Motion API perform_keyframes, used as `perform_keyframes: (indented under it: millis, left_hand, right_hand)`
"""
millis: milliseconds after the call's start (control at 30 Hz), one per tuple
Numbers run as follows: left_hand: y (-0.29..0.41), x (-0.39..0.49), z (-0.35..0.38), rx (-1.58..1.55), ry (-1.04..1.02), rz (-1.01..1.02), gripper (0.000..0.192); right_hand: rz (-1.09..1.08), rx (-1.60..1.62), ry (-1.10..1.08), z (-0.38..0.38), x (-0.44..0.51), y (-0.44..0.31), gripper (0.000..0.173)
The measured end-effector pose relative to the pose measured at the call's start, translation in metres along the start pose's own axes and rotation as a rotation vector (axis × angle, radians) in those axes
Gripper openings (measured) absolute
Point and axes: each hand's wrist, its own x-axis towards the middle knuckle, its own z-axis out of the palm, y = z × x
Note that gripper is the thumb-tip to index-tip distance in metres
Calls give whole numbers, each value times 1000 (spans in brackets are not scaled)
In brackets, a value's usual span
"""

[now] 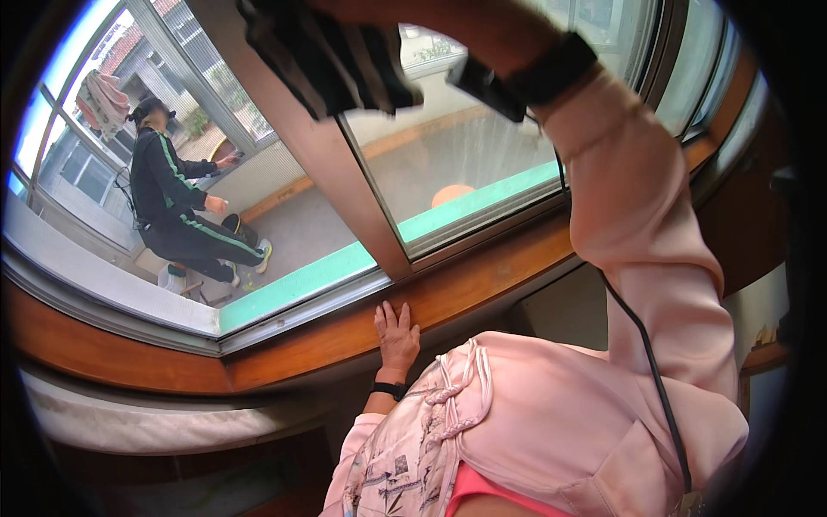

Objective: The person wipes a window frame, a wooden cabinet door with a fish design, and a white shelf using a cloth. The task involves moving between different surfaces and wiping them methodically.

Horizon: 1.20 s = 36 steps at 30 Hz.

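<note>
A dark-and-tan striped cloth (336,61) hangs bunched from my right hand (387,10), raised at the top edge of view against a sliding window. The fingers are mostly cut off there, and the cloth looks slightly blurred. Behind it are a glass pane (478,142) and the window's brownish metal frame (375,207). A black strap with a small device (488,87) circles my right wrist. My left hand (395,339) rests palm down on the wooden windowsill (465,287), fingers a little apart and holding nothing.
Past the glass, a person in a dark tracksuit (168,187) sits low beside a black bucket (239,227). A pink cloth (102,100) hangs behind them. A green ledge (303,278) lines the window's outer side. A black cable (646,342) runs along my right sleeve.
</note>
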Motion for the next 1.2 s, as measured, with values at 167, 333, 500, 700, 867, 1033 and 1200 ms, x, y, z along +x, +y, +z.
perform_keyframes:
  millis: [167, 333, 500, 700, 867, 1033, 1200]
  left_hand:
    - [-1, -1, 1, -3, -3, -2, 54]
    - [-1, -1, 2, 4, -3, 1, 53]
    - [0, 0, 4, 16, 1, -31, 52]
    - [1, 0, 4, 11, 5, -43, 51]
    - [2, 2, 3, 9, -17, -49, 52]
    - [2, 2, 1, 1, -41, -46, 53]
    - [1, 2, 1, -2, -59, -41, 53]
  right_hand:
    - [-37, 57, -402, -24, -165, -102, 26]
    - [-224, 127, -555, -55, -279, -160, 21]
    - [-78, 188, -506, -55, -252, -112, 23]
    - [-11, -80, -270, -75, -147, 32, 51]
    - [284, -80, -227, -139, -133, 150, 64]
    - [562, -161, -169, -179, -218, 210, 72]
    - [823, -235, -230, -177, -355, 140, 83]
